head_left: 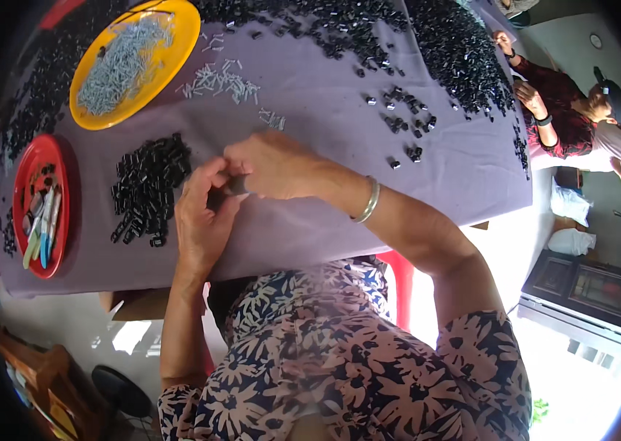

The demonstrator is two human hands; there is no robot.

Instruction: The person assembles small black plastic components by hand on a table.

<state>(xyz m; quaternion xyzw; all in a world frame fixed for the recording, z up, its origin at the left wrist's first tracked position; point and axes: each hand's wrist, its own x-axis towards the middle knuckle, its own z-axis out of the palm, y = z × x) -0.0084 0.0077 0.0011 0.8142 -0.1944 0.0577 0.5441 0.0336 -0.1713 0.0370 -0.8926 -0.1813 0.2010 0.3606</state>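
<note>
My left hand (202, 213) and my right hand (270, 167) meet over the near side of the table, fingertips pinched together. A small dark piece (237, 184) shows partly between them; the fingers hide most of it. Left of my hands lies a heap of small black plastic parts (147, 187). Just beyond my right hand are a few loose pale grey pins (272, 119), and farther off a larger scatter of the same pins (221, 83).
A yellow plate (81, 110) full of grey pins stands far left. Nearer, a red tray (63, 213) holds several knife-like tools (44, 228) and dark bits. Loose black parts (402, 110) lie right, larger heaps (457, 55) behind. Another person (564, 110) sits at the right edge.
</note>
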